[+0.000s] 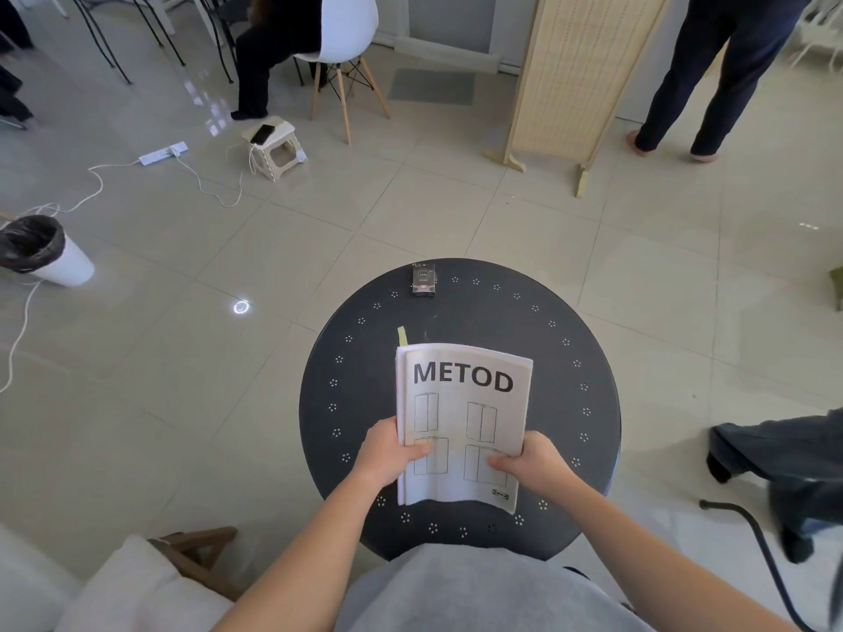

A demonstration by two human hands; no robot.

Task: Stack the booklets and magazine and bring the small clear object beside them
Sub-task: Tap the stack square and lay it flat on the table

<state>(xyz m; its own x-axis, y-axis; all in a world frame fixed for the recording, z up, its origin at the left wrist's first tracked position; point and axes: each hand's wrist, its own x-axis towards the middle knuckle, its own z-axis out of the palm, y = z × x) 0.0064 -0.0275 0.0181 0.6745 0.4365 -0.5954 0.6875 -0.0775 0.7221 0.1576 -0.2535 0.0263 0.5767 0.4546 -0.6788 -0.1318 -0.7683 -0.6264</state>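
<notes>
A stack of white booklets with "METOD" printed on the top cover lies in the middle of the round black table. My left hand grips the stack's left edge, thumb on the cover. My right hand grips its right edge the same way. A yellow-green strip pokes out from under the stack's far left corner. The small clear object sits at the table's far edge, well away from both hands. What lies lower in the stack is hidden.
A white bin with a black liner lies tipped on the floor at left, near cables and a power strip. A small stool, a white chair and a folding screen stand beyond. People stand at right.
</notes>
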